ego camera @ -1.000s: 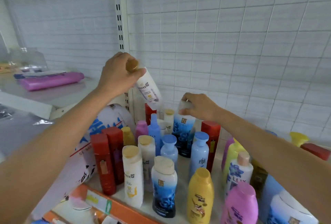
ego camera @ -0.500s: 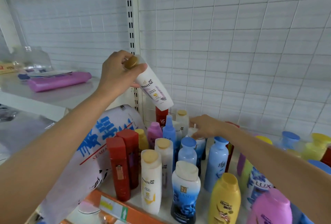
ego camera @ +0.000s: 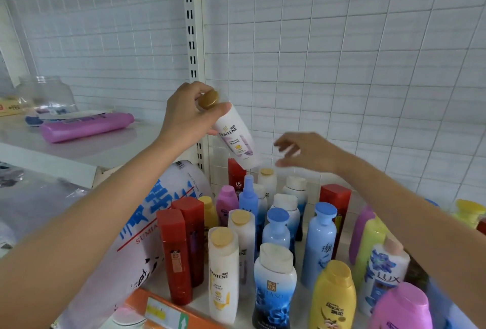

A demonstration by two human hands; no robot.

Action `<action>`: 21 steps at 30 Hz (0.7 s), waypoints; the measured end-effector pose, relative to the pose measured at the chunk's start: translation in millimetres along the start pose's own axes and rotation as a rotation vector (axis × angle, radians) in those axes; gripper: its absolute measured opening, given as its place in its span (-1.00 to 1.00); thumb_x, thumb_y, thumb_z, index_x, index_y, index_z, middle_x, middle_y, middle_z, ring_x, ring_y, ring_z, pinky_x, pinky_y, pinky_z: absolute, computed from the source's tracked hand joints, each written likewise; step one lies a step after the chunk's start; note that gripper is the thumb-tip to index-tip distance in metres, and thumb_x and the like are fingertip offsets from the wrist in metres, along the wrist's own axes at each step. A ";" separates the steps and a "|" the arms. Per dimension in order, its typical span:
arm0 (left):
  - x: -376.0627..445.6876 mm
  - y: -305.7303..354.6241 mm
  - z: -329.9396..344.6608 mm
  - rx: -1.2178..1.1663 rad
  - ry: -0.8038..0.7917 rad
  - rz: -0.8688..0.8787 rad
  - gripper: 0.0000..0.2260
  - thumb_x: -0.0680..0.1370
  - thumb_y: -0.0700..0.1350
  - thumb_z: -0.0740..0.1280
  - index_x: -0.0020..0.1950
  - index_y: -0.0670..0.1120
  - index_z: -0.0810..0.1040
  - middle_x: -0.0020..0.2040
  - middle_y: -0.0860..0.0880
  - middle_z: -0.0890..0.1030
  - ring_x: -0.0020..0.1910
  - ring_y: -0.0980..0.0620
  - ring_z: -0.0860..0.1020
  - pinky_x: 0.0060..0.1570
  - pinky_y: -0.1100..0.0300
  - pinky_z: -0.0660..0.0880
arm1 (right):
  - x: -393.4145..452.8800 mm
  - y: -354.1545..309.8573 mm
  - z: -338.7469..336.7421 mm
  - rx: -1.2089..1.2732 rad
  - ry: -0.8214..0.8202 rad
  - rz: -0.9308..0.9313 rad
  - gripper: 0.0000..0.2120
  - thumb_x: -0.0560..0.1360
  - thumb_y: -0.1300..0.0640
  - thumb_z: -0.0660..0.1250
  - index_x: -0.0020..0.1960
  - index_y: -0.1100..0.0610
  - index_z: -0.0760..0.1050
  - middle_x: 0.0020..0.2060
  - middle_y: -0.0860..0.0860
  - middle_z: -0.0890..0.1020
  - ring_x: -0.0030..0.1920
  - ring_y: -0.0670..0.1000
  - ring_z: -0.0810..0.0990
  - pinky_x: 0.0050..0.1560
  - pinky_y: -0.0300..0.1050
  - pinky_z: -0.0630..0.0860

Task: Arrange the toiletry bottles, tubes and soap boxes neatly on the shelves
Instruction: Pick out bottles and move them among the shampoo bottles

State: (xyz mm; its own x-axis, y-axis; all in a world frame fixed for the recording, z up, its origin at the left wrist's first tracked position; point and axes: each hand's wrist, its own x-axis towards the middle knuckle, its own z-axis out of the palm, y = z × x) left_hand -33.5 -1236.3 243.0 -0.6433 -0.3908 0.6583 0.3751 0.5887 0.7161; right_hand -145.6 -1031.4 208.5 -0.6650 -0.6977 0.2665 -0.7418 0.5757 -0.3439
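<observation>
A white wire-grid back wall (ego camera: 342, 52) filled the upper frame, split by a slotted upright (ego camera: 191, 26). At lower left a large white sack (ego camera: 147, 223) with blue characters leaned against the shelf (ego camera: 339, 250). The shelf, across the lower centre and right, carried a crowd of upright bottles: two red ones (ego camera: 181, 247) at the left of the group, a blue bottle (ego camera: 320, 242) in the middle, a yellow bottle (ego camera: 332, 299) and a pink bottle (ego camera: 402, 307) at the bottom right, and a standing Pantene bottle (ego camera: 223, 273) at the front.

At mid left a purple tube (ego camera: 86, 126) lay flat on an upper shelf (ego camera: 79, 150), a clear jar (ego camera: 44, 92) behind it.

Near the frame's centre the left hand (ego camera: 184, 118) held a second white Pantene (ego camera: 235, 137) tilted in the air above the back row, fingers and thumb curled round its neck just below the gold cap. Just right of it the right hand (ego camera: 307, 151), blurred, hovered over the back bottles with fingers spread apart, touching nothing.
</observation>
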 end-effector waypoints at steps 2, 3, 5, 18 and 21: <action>0.4 3.3 9.7 0.032 -0.019 0.052 -0.78 0.42 -0.12 0.44 0.00 -0.07 0.47 0.07 -0.06 0.44 0.05 -0.09 0.56 -0.31 0.05 0.64 | 0.4 -23.9 -19.4 0.101 0.154 -0.117 -0.48 0.39 0.00 0.44 0.30 0.05 0.38 0.19 -0.06 0.53 0.07 -0.11 0.52 -0.03 -0.40 0.40; 1.3 5.7 15.6 0.065 -0.027 0.092 -0.77 0.40 -0.09 0.45 0.00 -0.05 0.48 0.02 -0.03 0.45 0.04 -0.08 0.55 -0.24 0.00 0.63 | 1.7 -34.5 -25.0 0.125 0.202 -0.165 -0.44 0.38 0.00 0.45 0.32 0.06 0.37 0.19 -0.07 0.52 0.09 -0.12 0.51 -0.02 -0.39 0.41; 4.0 11.7 29.2 0.159 -0.024 0.178 -0.74 0.38 -0.05 0.46 0.01 -0.04 0.52 -0.10 0.07 0.42 -0.03 0.01 0.51 -0.05 0.08 0.57 | 5.7 -50.7 -29.3 0.138 0.252 -0.219 -0.41 0.36 0.01 0.47 0.32 0.08 0.36 0.17 -0.07 0.52 0.10 -0.10 0.50 -0.03 -0.35 0.42; 16.5 -22.3 62.0 0.519 -0.699 -0.205 -0.52 0.50 0.21 0.24 0.28 -0.08 0.40 0.17 -0.05 0.53 0.03 0.03 0.55 0.04 0.14 0.50 | 8.3 -3.0 -32.1 0.399 0.415 0.024 -0.55 0.37 0.12 0.47 0.15 0.11 0.33 -0.05 0.01 0.52 -0.15 -0.04 0.49 -0.20 -0.22 0.46; 20.8 -49.3 85.3 0.761 -0.924 -0.278 -0.56 0.52 0.14 0.27 0.27 -0.12 0.45 0.24 -0.07 0.51 0.01 -0.02 0.58 -0.04 0.16 0.55 | 10.6 6.8 -33.2 0.395 0.422 0.058 -0.49 0.38 0.15 0.45 0.22 0.09 0.27 0.00 0.02 0.49 -0.11 0.02 0.50 -0.20 -0.25 0.44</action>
State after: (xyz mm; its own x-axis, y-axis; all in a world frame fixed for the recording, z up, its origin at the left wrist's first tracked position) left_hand -122.3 -1213.0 201.6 -0.9863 -0.1035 -0.1285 -0.1366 0.9491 0.2838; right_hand -160.6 -1020.7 238.9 -0.7404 -0.3928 0.5455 -0.6687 0.3484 -0.6568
